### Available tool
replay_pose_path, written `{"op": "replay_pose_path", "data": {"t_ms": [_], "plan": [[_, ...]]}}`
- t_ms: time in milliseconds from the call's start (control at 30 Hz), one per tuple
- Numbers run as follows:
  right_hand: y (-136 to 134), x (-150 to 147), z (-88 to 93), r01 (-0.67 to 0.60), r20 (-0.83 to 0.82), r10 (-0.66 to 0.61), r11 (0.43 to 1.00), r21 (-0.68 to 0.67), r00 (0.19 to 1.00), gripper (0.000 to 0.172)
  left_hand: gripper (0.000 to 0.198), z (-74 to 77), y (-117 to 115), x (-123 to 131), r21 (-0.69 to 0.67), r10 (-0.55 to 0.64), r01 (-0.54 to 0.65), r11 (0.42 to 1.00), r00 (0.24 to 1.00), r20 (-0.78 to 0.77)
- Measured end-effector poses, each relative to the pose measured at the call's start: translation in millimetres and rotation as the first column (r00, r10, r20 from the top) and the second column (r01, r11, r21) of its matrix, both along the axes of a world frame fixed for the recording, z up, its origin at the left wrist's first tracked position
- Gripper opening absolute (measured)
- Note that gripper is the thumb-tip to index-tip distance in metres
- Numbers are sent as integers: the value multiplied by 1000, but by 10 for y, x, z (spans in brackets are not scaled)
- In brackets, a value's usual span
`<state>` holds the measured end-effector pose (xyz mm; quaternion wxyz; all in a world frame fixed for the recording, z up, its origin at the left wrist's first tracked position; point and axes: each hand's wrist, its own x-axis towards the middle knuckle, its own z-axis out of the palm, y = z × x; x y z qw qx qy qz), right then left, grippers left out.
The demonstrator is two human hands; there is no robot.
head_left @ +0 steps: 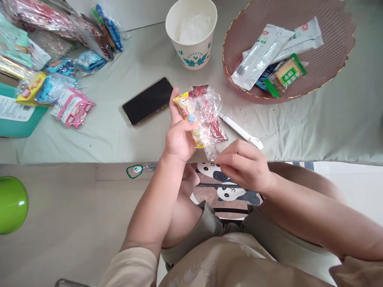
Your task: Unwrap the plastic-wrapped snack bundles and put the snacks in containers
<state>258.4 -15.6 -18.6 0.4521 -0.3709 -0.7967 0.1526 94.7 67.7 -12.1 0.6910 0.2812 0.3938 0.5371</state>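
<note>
Dark-screened phone (147, 101); at far left, partly cut off, perhaps a green bin (12, 205).

One left hand (180, 137), one right hand (247, 163), one clear-wrapped bundle (206, 113), one phone (148, 101), one paper cup (196, 57), one white cutter (241, 130) and one pink basket (332, 59) are counted. At least two white sachets (257, 57) and one green-ended packet (286, 76) are held in the basket; the heaped packets (73, 107) cannot be counted exactly.

A bare lane lets me pass from the table's (314, 133) near edge toward its far edge, between heaped snack packets (61, 67) and a black smartphone (147, 100); the left hand (181, 139) and white utility knife (241, 130) clog the near middle, a paper cup (193, 54) and pink basket (335, 44) the far side.
</note>
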Motion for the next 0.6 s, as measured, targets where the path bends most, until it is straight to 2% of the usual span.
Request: {"op": "replay_pose_path", "data": {"t_ms": [67,167,233,267,333,400,433,500,567,600], "plan": [[-34,-17,-2,-144,30,144,990,-10,989,13,93,35,13,-9,-69,3,-1,998,1000,27],[-52,2,44,-399,30,406,907,-135,913,13,92,33,32,-28,-154,-27,31,988,999,29],[-25,64,84,-433,-69,428,879,-200,901,10,91,3,37,-50,-169,-87,89,982,996,19],[3,110,96,-376,-113,360,905,-201,926,8,91,-13,33,-63,-171,-133,134,976,991,15],[83,220,96,-132,-88,118,977,-168,989,15,88,-36,11,-93,-173,-241,238,956,971,7],[168,331,70,133,32,-130,987,-90,991,23,88,-38,-24,-123,-169,-360,354,920,933,0],[201,377,58,207,85,-202,976,-59,976,23,88,-33,-43,-136,-164,-419,413,896,908,2],[230,438,59,239,115,-230,968,-71,966,15,90,-14,-73,-161,-153,-521,519,841,853,28],[214,456,96,242,40,-239,950,-197,970,15,91,9,-86,-183,-148,-593,595,790,803,68],[197,452,121,259,-18,-277,919,-297,961,19,90,21,-85,-193,-150,-614,619,771,785,83]]}}
